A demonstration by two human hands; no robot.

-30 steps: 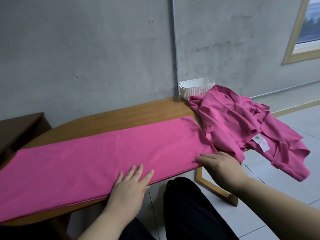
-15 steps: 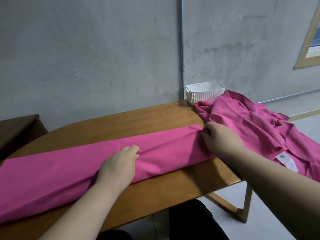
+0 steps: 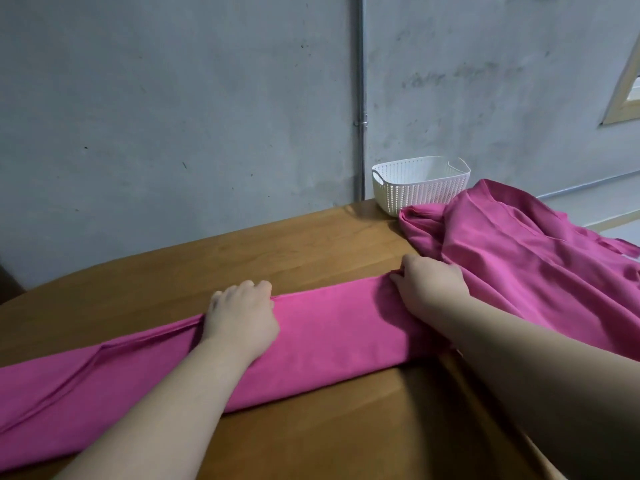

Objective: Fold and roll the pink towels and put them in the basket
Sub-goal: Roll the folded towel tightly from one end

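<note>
wooden table (image 3: 311,244), grey wall (image 3: 173,98), pink towel (image 3: 329,327)

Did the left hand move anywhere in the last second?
Yes. The left hand went from the wooden table's near edge toward the wall, carrying the pink towel's edge over with it.
</note>
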